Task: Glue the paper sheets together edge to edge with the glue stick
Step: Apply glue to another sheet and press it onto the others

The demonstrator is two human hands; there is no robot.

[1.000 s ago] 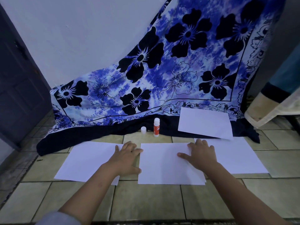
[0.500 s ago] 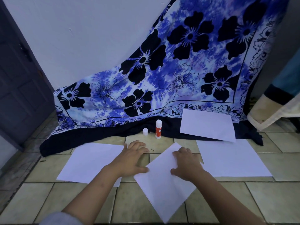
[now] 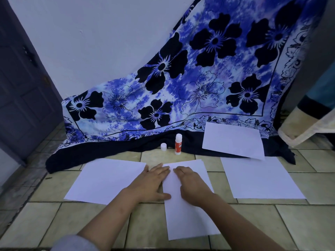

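Several white paper sheets lie on the tiled floor. The middle sheet (image 3: pixel 188 218) now lies lengthwise, pointing away from me. My left hand (image 3: pixel 150 183) rests flat on its left edge, thumb on the paper, and overlaps the left sheet (image 3: pixel 105 180). My right hand (image 3: pixel 192 185) presses flat on the middle sheet's upper part. A right sheet (image 3: pixel 261 178) lies apart, and a fourth sheet (image 3: pixel 233 140) sits on the cloth's hem. The glue stick (image 3: pixel 178 144) stands upright and uncapped near the hem, its white cap (image 3: pixel 163 147) beside it.
A blue flowered cloth (image 3: pixel 199 84) hangs down the wall and spreads onto the floor behind the sheets. A dark door (image 3: pixel 23 98) stands at the left. A beige and blue blanket (image 3: pixel 308 124) hangs at the right. Bare tiles (image 3: pixel 299 223) stretch in front.
Both hands turned the middle sheet from lying crosswise to lengthwise, and slid it left toward the left sheet. My right hand moved left, close to my left hand.
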